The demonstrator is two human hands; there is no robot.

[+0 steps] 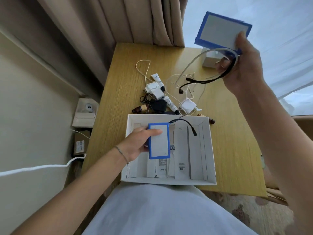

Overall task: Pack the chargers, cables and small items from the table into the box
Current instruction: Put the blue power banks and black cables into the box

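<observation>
An open white box (210, 150) sits at the near edge of the wooden table (122, 68), with several flat white packages inside. My left hand (138, 141) holds a blue-edged white power bank (159, 140) just above the box's left half. My right hand (242, 65) is raised high at the right, gripping a second blue-edged power bank (220, 29) together with a white cable and a black cable (199, 81) that hang down. Another black cable end (189, 127) dangles into the box.
Behind the box lies a pile: white charger (155, 89), black adapter (158, 105), white tubes (157, 78), small brown bottles (139, 108), another white charger (188, 105) and loose white cables. A small white box (209, 61) stands far right. Curtains hang behind; cartons sit on the floor left.
</observation>
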